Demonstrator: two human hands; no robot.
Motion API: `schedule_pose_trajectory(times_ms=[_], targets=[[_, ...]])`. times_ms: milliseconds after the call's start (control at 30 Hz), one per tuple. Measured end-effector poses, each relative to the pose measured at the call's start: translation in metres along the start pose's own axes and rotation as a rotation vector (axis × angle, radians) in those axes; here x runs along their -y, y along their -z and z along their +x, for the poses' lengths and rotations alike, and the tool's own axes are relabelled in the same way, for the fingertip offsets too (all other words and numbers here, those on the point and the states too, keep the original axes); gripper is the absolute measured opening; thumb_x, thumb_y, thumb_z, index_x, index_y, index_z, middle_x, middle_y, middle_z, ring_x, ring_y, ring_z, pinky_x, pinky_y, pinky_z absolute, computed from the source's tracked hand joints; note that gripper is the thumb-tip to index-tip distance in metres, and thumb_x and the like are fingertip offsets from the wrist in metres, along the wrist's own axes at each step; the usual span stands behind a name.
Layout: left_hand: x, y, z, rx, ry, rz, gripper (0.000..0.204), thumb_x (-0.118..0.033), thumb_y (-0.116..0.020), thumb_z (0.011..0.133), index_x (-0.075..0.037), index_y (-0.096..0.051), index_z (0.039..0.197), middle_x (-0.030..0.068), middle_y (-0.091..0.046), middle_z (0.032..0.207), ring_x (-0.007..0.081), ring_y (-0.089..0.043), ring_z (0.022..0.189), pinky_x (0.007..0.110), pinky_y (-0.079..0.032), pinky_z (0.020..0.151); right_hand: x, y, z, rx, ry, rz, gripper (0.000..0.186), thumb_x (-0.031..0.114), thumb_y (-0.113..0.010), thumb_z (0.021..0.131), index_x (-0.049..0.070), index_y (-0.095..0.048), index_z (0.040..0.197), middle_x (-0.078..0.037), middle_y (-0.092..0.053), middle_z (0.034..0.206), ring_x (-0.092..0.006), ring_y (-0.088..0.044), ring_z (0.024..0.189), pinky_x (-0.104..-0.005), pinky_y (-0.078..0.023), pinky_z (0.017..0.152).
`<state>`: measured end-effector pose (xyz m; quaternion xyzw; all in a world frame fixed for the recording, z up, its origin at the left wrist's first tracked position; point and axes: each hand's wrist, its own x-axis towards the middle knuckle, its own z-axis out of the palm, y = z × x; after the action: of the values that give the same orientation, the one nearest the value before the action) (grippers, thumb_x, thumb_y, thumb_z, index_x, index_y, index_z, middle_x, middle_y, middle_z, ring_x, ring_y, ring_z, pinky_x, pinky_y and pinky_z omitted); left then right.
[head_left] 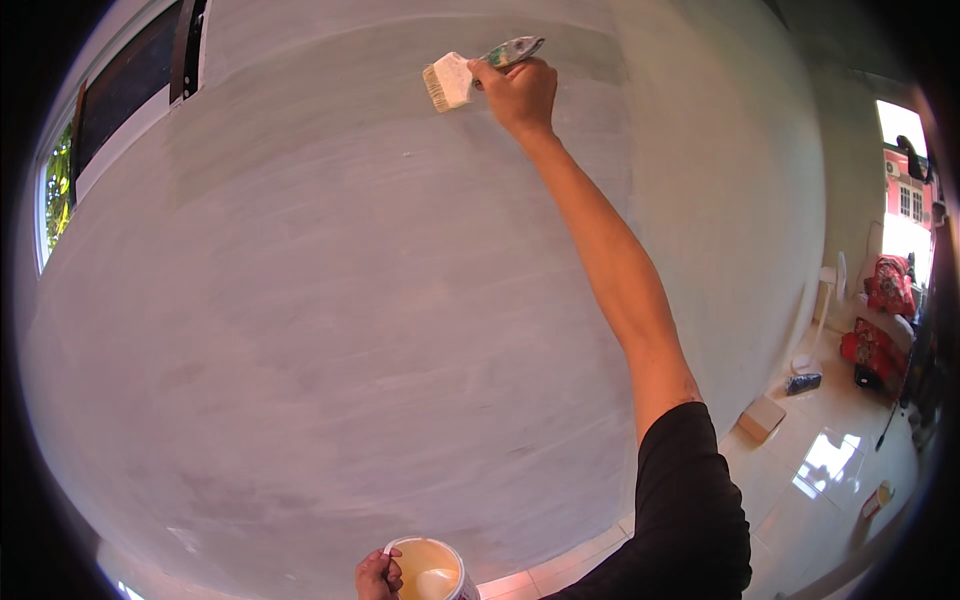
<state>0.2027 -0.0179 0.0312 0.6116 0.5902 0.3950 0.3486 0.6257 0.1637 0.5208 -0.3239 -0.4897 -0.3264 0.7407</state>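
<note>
High on the grey plastered wall (380, 300), my right hand (520, 95) grips a wide paintbrush (450, 80) with pale bristles and a paint-smeared handle. The bristle end points left against a darker, damp-looking band of the wall. My bare right arm stretches up from a black sleeve at the lower right. At the bottom centre, my left hand (378, 572) holds the rim or handle of a white bucket (452, 585) with pale cream liquid inside.
A window (125, 65) is at upper left. On the right are a wall corner, a bright opening (905, 200), red patterned bundles (875, 360), a cardboard box (762, 418), a dark object (803, 383) and a small container (876, 500) on the tiled floor (760, 500).
</note>
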Motion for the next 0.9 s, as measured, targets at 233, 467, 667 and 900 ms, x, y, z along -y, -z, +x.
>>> schedule_pose_trajectory(times_ms=[233,467,667,900], targets=[[0.01,-0.013,0.012,0.029,-0.09,0.01,0.024,-0.02,-0.051,0.089,-0.001,-0.065,0.097,0.0209,-0.062,0.079,0.0347,-0.058,0.075,0.044,-0.044,0.068,-0.142,0.083,0.053,-0.194,-0.151,-0.3,0.033,0.037,-0.075,0.069,0.004,-0.07,0.067,-0.01,-0.069,0.067,-0.0251,-0.067,0.063,-0.0379,-0.052,0.061],[0.012,-0.028,0.006,0.013,-0.075,0.115,0.027,-0.021,-0.053,0.089,-0.004,-0.065,0.107,0.0233,-0.062,0.1,0.0413,-0.056,0.096,0.047,-0.043,0.086,-0.146,0.142,0.064,-0.245,-0.241,-0.752,0.035,0.038,-0.071,0.075,0.003,-0.071,0.074,-0.016,-0.069,0.075,-0.0344,-0.068,0.074,-0.0444,-0.053,0.068],[-0.001,-0.041,0.005,0.017,0.036,0.013,0.027,-0.019,-0.052,0.09,-0.005,-0.065,0.108,0.0231,-0.062,0.104,0.0414,-0.054,0.1,0.048,-0.041,0.09,-0.15,0.121,0.066,-0.231,-0.156,-0.749,0.035,0.037,-0.069,0.076,0.003,-0.069,0.068,-0.016,-0.068,0.07,-0.0355,-0.067,0.072,-0.0444,-0.052,0.066],[0.012,-0.032,0.004,0.011,-0.01,0.108,0.027,-0.019,-0.054,0.089,-0.005,-0.064,0.11,0.0229,-0.062,0.104,0.0414,-0.055,0.098,0.048,-0.043,0.086,-0.125,0.111,0.061,-0.252,0.021,-0.46,0.041,0.042,-0.071,0.073,0.003,-0.066,0.062,-0.017,-0.066,0.066,-0.0375,-0.065,0.068,-0.0481,-0.05,0.066]])
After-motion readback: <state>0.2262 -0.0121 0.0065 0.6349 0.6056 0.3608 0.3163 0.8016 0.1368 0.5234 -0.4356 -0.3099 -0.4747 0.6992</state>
